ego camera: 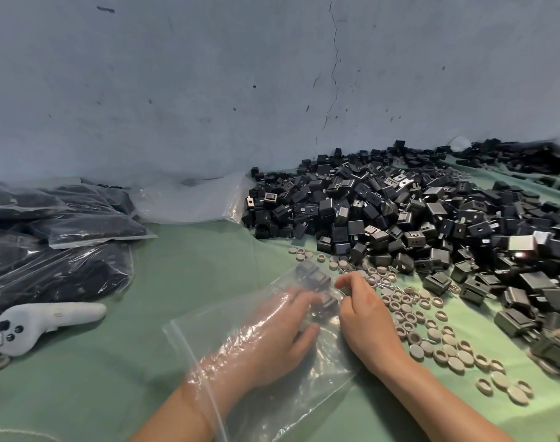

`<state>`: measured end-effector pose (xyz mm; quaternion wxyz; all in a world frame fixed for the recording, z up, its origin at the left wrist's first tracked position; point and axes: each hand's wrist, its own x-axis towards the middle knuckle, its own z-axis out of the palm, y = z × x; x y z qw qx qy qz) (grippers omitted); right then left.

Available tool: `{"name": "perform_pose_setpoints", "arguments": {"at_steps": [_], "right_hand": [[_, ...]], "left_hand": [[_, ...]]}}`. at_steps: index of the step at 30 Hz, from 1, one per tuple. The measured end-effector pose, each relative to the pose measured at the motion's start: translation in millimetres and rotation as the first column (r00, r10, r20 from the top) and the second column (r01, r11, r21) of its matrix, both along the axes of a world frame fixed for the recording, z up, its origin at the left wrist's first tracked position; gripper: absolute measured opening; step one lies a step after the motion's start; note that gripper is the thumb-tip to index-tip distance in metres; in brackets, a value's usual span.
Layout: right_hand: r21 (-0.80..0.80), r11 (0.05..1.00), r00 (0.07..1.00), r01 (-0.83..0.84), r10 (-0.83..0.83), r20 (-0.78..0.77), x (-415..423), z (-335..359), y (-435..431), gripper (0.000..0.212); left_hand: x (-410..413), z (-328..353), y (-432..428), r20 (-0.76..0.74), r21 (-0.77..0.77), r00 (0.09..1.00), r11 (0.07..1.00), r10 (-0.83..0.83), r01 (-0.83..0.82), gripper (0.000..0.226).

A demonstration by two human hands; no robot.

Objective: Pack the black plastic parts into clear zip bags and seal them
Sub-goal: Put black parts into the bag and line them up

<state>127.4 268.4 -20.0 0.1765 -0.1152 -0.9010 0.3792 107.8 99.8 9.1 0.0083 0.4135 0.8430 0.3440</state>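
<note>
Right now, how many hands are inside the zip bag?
1: the left hand is inside the clear plastic zip bag; the right hand is outside, at its right edge.

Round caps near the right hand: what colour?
Beige round caps, seen best in the head view.

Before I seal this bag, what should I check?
1. Load: ok, a few black parts sit at the zip bag's far end.
2. Bag free of the left hand: not ok, it is inside.
3. Zip closed: not ok, the mouth is open round the wrist.
4. Hold by the right hand: cannot tell what it pinches.
5. Stray grey caps kept out: cannot tell; many lie beside the bag.
</note>
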Motion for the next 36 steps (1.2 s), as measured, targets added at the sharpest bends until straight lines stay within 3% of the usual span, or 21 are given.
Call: {"name": "perform_pose_setpoints", "arguments": {"at_steps": [3, 8, 12, 16, 19, 23, 26, 30, 36], "right_hand": [[-0.018, 1.0, 1.0, 0.016, -0.016, -0.007, 0, 1, 0, 0.023], [-0.038, 0.999, 1.0, 0.0, -0.001, -0.008, 1, 0, 2, 0.028], [-0.035, 0.999, 1.0, 0.002, -0.002, -0.007, 1, 0, 2, 0.031], [0.078, 0.996, 0.999, 0.039, -0.039, 0.003, 2, 2, 0, 0.028], [0.173, 0.983, 0.997, 0.063, -0.068, 0.021, 3, -1, 0, 0.026], [0.263, 0.96, 0.994, 0.09, -0.102, 0.034, 3, 0, -3, 0.023], [0.317, 0.944, 0.993, 0.095, -0.11, 0.032, 8, 2, -8, 0.018], [0.368, 0.929, 0.989, 0.032, -0.082, 0.122, 19, 8, -19, 0.019], [0.308, 0.949, 0.969, -0.063, -0.017, 0.248, 48, 27, -33, 0.027]], "left_hand": [[0, 1, -2, -0.012, -0.008, 1.0, 1.0, -0.003, 0.003, 0.014], [-6, -6, 2, -0.06, -0.131, 0.997, 0.99, -0.054, 0.045, 0.039], [-12, -14, 5, -0.109, -0.188, 0.991, 0.981, -0.073, 0.052, 0.043], [-17, -22, 7, -0.159, -0.208, 0.983, 0.977, -0.088, 0.054, 0.053], [-18, -29, 2, -0.044, -0.154, 0.997, 0.986, -0.07, 0.062, 0.06], [-19, -25, -13, -0.093, -0.111, 0.994, 0.993, -0.062, 0.052, 0.043], [-17, -12, -27, -0.136, -0.11, 0.991, 0.994, -0.012, -0.003, 0.045], [-5, -3, -43, -0.005, -0.163, 0.998, 0.984, -0.069, 0.067, 0.027], [10, 2, -87, -0.127, -0.258, 0.992, 0.965, 0.014, -0.047, 0.043]]}}
